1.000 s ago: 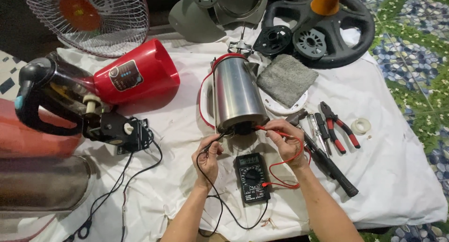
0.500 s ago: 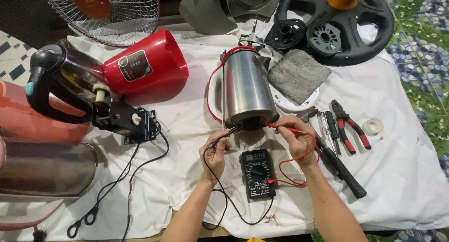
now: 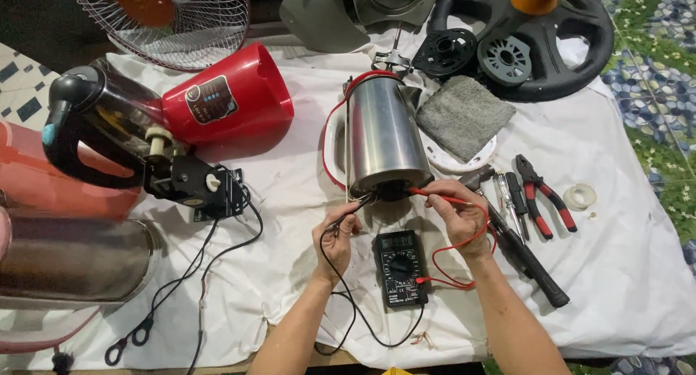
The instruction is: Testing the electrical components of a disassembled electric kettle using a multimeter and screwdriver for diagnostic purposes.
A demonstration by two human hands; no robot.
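Black multimeter point(image 3: 400, 268) at 6 o'clock on white cloth point(image 3: 290, 157), between hands. Left hand point(image 3: 336, 239) pinches black probe point(image 3: 346, 215); right hand point(image 3: 460, 219) pinches red probe point(image 3: 435, 194). Tips touch steel kettle point(image 3: 384, 136) base, centre. Pliers point(image 3: 544, 194) at 3 o'clock; fan grille point(image 3: 163, 20) at 11.

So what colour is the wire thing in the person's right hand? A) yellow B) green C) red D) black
C: the right hand holds the red probe against the open bottom of the steel kettle, while the left hand holds the black probe.
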